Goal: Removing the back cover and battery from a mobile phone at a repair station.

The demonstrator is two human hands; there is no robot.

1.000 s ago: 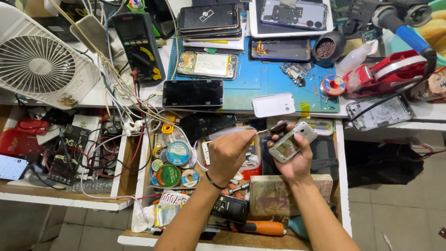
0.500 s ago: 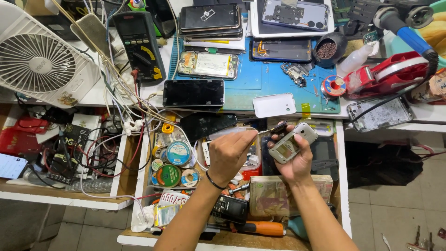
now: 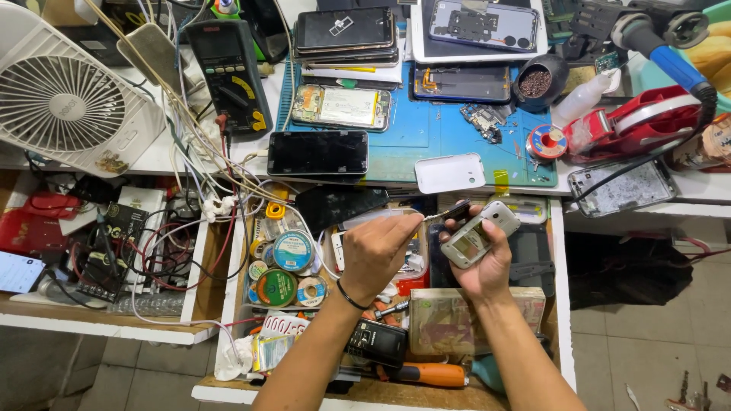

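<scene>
Nothing moved; two hands: left (image 3: 381, 251) one tool (image 3: 445, 215); right (image 3: 483, 262) one phone (image 3: 480, 234)

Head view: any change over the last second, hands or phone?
Nothing visibly changed. The right hand holds the small silver phone above the open drawer as before, and the left hand keeps the thin tool with its tip at the phone's upper edge. The white fan, the multimeter and the phones on the blue mat lie where they were.
</scene>
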